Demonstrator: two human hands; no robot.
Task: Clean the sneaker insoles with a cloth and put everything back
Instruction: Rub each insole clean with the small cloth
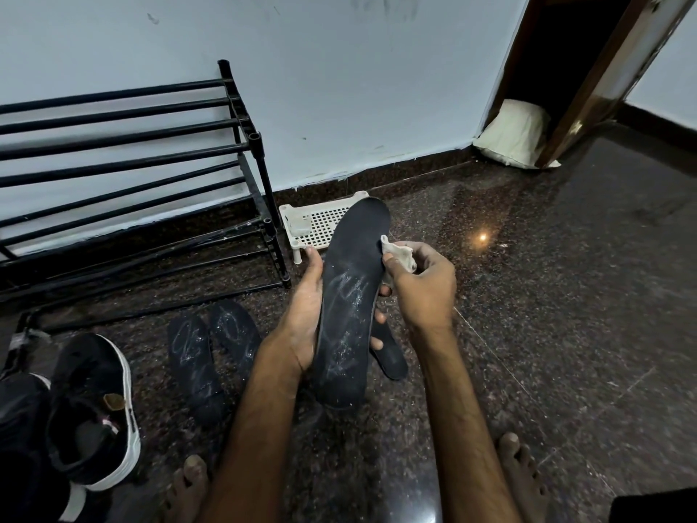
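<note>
judging by its thin foam look, the long dark-grey sneaker insole should be light, bendy and grippy — best held around the middle, as the left hand does now, thumb on one edge, fingers curled behind, toe-up above the speckled dark stone floor. dusty white streaks mark it. the right hand pinches a small crumpled off-white cloth against its forefoot edge. two more chalk-marked dark insoles lie left, a fourth dark insole beneath. the black sneaker with white sole carries a tan tag — unreadable; no other writing shows.
</note>
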